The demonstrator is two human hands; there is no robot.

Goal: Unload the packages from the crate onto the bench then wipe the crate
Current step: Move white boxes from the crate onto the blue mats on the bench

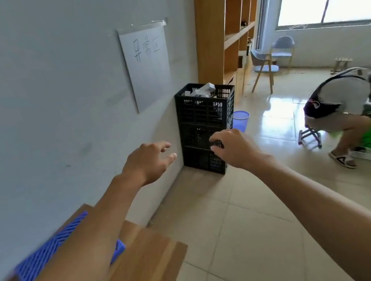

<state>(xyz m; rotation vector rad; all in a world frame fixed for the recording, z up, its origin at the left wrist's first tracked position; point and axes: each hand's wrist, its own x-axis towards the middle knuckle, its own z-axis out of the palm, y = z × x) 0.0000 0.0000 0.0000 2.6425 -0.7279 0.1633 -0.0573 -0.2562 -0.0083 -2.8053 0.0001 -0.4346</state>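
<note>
Tiled floor (241, 216): stacked black crates (204, 127) against the wall, purple bin (241, 118) beside. My left hand (149, 162) is spread and empty; my right hand (235, 148) curls, its hold unclear.

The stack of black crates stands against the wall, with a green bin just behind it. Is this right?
Not quite. In the head view the bin behind the stack of black crates is blue, not green. The crates do stand against the wall.

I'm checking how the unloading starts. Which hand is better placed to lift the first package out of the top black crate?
Probably the right hand: it lines up in front of the black crates, below the packages at the top. The left hand reaches toward the wall beside the stack. Both look empty.
</note>
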